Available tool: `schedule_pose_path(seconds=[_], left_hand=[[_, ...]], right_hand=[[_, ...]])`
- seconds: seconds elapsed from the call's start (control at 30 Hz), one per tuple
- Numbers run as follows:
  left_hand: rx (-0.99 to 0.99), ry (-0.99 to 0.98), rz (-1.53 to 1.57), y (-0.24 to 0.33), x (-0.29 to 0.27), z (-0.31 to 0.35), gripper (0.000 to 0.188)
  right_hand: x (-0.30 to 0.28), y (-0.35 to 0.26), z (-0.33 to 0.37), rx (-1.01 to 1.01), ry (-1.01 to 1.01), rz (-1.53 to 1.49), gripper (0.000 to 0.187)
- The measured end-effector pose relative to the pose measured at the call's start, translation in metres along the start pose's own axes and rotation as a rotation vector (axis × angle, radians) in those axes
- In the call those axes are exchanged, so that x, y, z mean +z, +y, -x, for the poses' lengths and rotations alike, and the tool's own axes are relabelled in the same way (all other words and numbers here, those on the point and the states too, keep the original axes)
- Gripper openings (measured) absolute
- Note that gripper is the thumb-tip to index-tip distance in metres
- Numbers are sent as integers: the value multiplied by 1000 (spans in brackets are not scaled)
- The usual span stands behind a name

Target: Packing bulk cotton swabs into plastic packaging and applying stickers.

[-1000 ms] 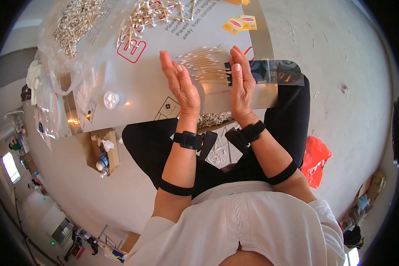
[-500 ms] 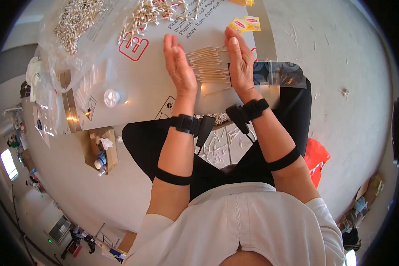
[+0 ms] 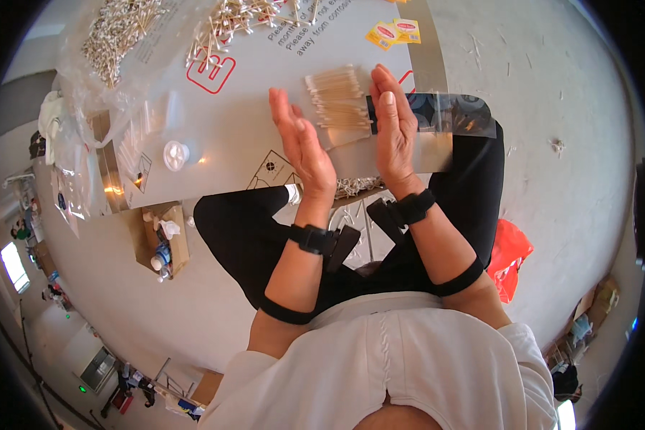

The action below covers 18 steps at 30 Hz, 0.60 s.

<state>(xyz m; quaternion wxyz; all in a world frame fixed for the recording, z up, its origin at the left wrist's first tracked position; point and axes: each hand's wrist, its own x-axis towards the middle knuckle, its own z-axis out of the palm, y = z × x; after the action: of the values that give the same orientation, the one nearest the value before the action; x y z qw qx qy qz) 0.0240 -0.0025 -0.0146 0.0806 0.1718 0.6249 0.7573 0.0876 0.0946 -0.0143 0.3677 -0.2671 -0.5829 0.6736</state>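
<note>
A row of cotton swabs [image 3: 339, 97] lies side by side on the grey printed table top [image 3: 222, 136], their sticks running roughly left to right. My left hand [image 3: 303, 147] is held on edge to the lower left of the row, fingers stretched out and nothing in it. On the other side, my right hand [image 3: 395, 129] also stands on edge with straight fingers, close to the swabs' right ends. Both palms face inward. Whether the right fingers touch the swab tips I cannot tell.
Loose swabs [image 3: 229, 25] are heaped at the far side, beside a clear bag full of swabs [image 3: 118, 39]. Small yellow labels [image 3: 394, 32] lie far right. A small round clear container [image 3: 175, 155] stands at left. A transparent sheet [image 3: 473, 115] overhangs the right edge.
My left hand has drawn back toward me and away from the swabs' left ends. My right hand has shifted slightly nearer to me. The row of swabs now sits more evenly lined up.
</note>
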Motion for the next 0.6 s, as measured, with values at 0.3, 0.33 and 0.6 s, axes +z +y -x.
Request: schedule_pose_path(seconds=[0.3,0.33,0.6], left_hand=[[280,-576,-1248,21,2,-2,83],[281,-578,-1248,20,2,-2,83],[284,-583,-1384,10,7,-8,93]], right_hand=[[-12,-5,-3,101,128,-267,40],[-11,-6,-2,100,142,-278,39],[-11,-12,6,87,121,-165,39]])
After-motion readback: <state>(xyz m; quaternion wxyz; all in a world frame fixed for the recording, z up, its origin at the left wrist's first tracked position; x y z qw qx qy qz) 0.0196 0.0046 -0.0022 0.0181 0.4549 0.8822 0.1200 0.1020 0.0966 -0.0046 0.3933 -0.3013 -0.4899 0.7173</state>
